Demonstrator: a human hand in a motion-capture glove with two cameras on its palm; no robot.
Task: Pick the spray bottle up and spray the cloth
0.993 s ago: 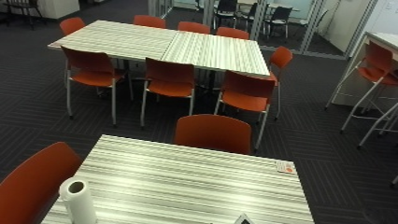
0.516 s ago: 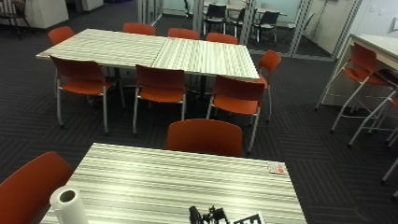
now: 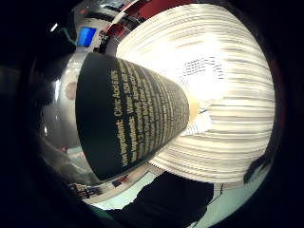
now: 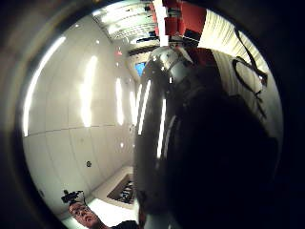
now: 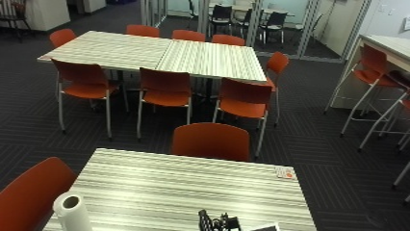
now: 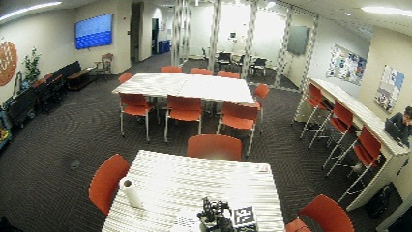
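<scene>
- A spray bottle (image 3: 128, 118) is seen filling much of the little-finger-side palm view, so it is close to the palm; whether the right hand (image 5: 218, 223) is clenched on it or released cannot be told.
- The bottle's body is shown as dark, nearly black, with pale yellowish small print running along its length; part of the print reads "Citric Acid".
- In the thumb-side palm view the bottle (image 4: 190, 143) appears as a glossy dark rounded surface carrying long bright reflections of ceiling lights.
- The long axis is seen running from a broad near end by the palm to a narrow far end that points towards the striped table (image 3: 228, 71); the far end lies over the tabletop, near a pale patch with dark print.
- In the outside view only a small dark part of the gloved hand is visible at the near edge of the striped table (image 5: 166, 183); the bottle itself cannot be made out there.
- A paper towel roll (image 5: 72, 211) is stood upright on the near left corner of that table.
- A small card with an orange mark (image 5: 285, 173) is laid at the far right corner.
- An orange chair (image 5: 211, 140) is set against the far side of the table.
</scene>
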